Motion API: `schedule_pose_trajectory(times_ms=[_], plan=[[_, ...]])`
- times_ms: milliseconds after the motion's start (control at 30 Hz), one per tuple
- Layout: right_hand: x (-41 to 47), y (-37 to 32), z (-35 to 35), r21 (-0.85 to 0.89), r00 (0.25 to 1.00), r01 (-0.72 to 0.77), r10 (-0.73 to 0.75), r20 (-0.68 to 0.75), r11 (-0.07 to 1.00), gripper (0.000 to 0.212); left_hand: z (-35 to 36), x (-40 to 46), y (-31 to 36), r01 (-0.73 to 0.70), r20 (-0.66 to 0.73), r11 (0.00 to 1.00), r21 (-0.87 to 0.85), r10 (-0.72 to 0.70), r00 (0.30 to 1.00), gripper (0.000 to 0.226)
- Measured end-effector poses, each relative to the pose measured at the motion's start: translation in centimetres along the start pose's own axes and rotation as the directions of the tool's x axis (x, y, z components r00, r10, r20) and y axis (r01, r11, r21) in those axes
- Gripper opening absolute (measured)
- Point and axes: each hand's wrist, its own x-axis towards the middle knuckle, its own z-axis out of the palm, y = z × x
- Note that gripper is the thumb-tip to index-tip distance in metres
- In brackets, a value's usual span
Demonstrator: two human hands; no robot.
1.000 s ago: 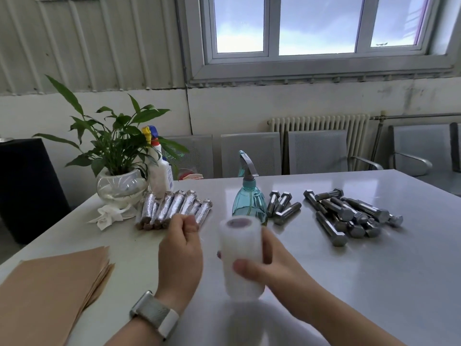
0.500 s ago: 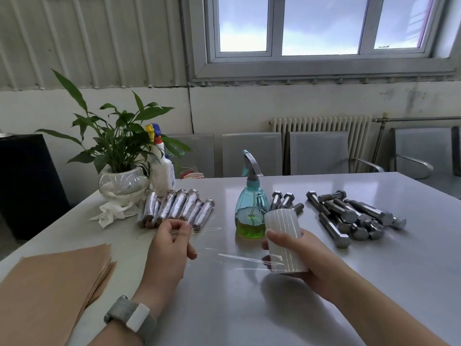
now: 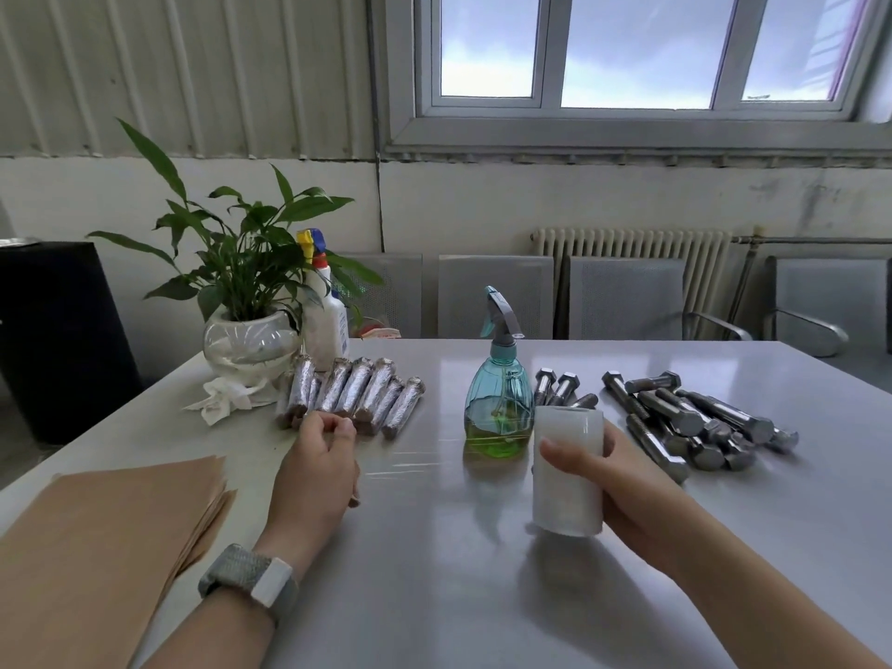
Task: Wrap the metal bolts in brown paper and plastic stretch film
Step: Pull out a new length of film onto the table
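My right hand [image 3: 622, 480] grips a white roll of stretch film [image 3: 567, 470], held upright just above the table. My left hand [image 3: 316, 468] pinches the film's free end, and a clear sheet of film [image 3: 425, 463] stretches between the two hands. Bare metal bolts [image 3: 685, 420] lie in a pile at the right. Several wrapped bolts [image 3: 352, 393] lie in a row beyond my left hand. A stack of brown paper [image 3: 101, 538] rests at the near left.
A teal spray bottle [image 3: 499, 393] with green liquid stands behind the film roll. A potted plant [image 3: 246, 306] in a glass bowl, a white spray bottle [image 3: 328, 316] and a crumpled tissue [image 3: 222, 398] sit at the far left. Grey chairs [image 3: 625, 296] line the table's far edge.
The hands have moved apart: my right hand carried the roll to the right while my left hand held the film end, pulling out a wider sheet of film.
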Motion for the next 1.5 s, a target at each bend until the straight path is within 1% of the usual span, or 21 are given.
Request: schedule_pose_trajectory(times_ms=[100, 200, 267, 333, 400, 533, 600, 700, 767, 833, 867, 933, 1000, 1067, 1133, 1233, 1300, 1367, 1433, 1500], plan=[[0.0, -0.1, 0.4, -0.066, 0.998, 0.047, -0.049, -0.039, 0.997, 0.057, -0.2, -0.1, 0.1, -0.037, -0.006, 0.999, -0.012, 0.037, 0.999, 0.017], [0.0, -0.2, 0.4, -0.071, 0.997, 0.037, -0.042, -0.061, 0.997, 0.057, -0.2, -0.3, 0.4, -0.137, -0.017, 0.991, 0.004, 0.137, 0.99, 0.016], [0.3, -0.2, -0.4, -0.017, 0.999, -0.022, 0.022, -0.05, 1.0, 0.055, -0.3, -0.4, 0.8, -0.192, -0.027, 0.981, 0.018, 0.192, 0.981, 0.015], [0.5, -0.2, -1.4, 0.052, 0.992, -0.124, 0.125, -0.008, 0.991, 0.052, -0.6, -0.4, 1.1, -0.196, -0.031, 0.981, -0.004, 0.196, 0.98, 0.014], [0.7, -0.3, -2.3, 0.06, 0.984, -0.179, 0.177, 0.034, 0.982, 0.057, -1.0, -0.2, 1.2, -0.172, -0.042, 0.985, -0.021, 0.171, 0.984, 0.015], [1.0, -0.5, -3.6, -0.072, 0.989, -0.146, 0.147, 0.009, 0.987, 0.076, -1.9, 0.2, 1.2, -0.157, -0.043, 0.986, 0.054, 0.16, 0.986, 0.016], [1.2, -0.5, -4.2, -0.062, 0.99, -0.141, 0.142, 0.009, 0.988, 0.077, -2.1, 0.2, 1.3, -0.17, -0.031, 0.978, 0.118, 0.175, 0.984, 0.016], [1.4, -0.6, -5.0, -0.002, 0.99, -0.14, 0.14, 0.004, 0.99, 0.078, -2.0, 0.2, 1.4, -0.2, -0.013, 0.963, 0.181, 0.206, 0.978, 0.017], [1.3, -0.7, -5.3, -0.009, 0.988, -0.154, 0.154, -0.008, 0.988, 0.086, -1.9, 0.2, 1.3, -0.214, 0.013, 0.963, 0.167, 0.214, 0.977, 0.017], [1.3, -0.8, -5.7, -0.011, 0.979, -0.202, 0.202, -0.033, 0.979, 0.093, -1.9, 0.4, 1.2, -0.212, 0.042, 0.971, 0.106, 0.209, 0.977, 0.016], [1.3, -0.9, -6.0, 0.004, 0.971, -0.238, 0.238, -0.034, 0.971, 0.092, -1.9, 0.5, 1.2, -0.206, 0.059, 0.976, 0.076, 0.202, 0.978, 0.015], [1.2, -1.1, -6.7, 0.05, 0.954, -0.299, 0.299, 0.011, 0.953, 0.083, -2.1, 0.8, 1.1, -0.182, 0.09, 0.983, 0.03, 0.179, 0.98, 0.015], [1.0, -1.4, -7.3, 0.055, 0.946, -0.32, 0.316, 0.072, 0.946, 0.071, -2.5, 1.3, 0.6, -0.146, 0.103, 0.989, 0.008, 0.144, 0.984, 0.015], [0.8, -1.4, -7.7, 0.046, 0.941, -0.329, 0.324, 0.103, 0.943, 0.067, -3.0, 1.8, 0.0, -0.101, 0.127, 0.995, 0.023, 0.097, 0.987, 0.017], [0.8, -1.4, -7.8, 0.065, 0.942, -0.329, 0.323, 0.092, 0.942, 0.068, -3.5, 2.3, -0.6, -0.057, 0.148, 0.995, 0.085, 0.044, 0.988, 0.018], [0.7, -1.3, -7.8, 0.072, 0.954, -0.299, 0.299, 0.013, 0.952, 0.084, -4.0, 2.6, -1.2, -0.013, 0.171, 0.985, 0.17, -0.016, 0.985, 0.019], [0.6, -1.4, -7.6, 0.056, 0.958, -0.287, 0.287, -0.005, 0.956, 0.095, -4.2, 2.5, -1.3, -0.018, 0.205, 0.967, 0.255, -0.036, 0.978, 0.02], [0.4, -1.6, -7.4, -0.019, 0.959, -0.282, 0.281, -0.05, 0.959, 0.099, -4.3, 2.3, -1.0, -0.039, 0.237, 0.937, 0.346, -0.047, 0.97, 0.021], [0.2, -1.7, -7.3, -0.164, 0.958, -0.28, 0.264, -0.111, 0.946, 0.088, -4.3, 2.1, -0.5, -0.058, 0.278, 0.881, 0.469, -0.085, 0.957, 0.022], [-0.2, -1.9, -7.1, -0.291, 0.946, -0.299, 0.243, -0.214, 0.909, 0.07, -4.5, 1.7, 0.2, -0.094, 0.299, 0.77, 0.631, -0.13, 0.945, 0.023]])
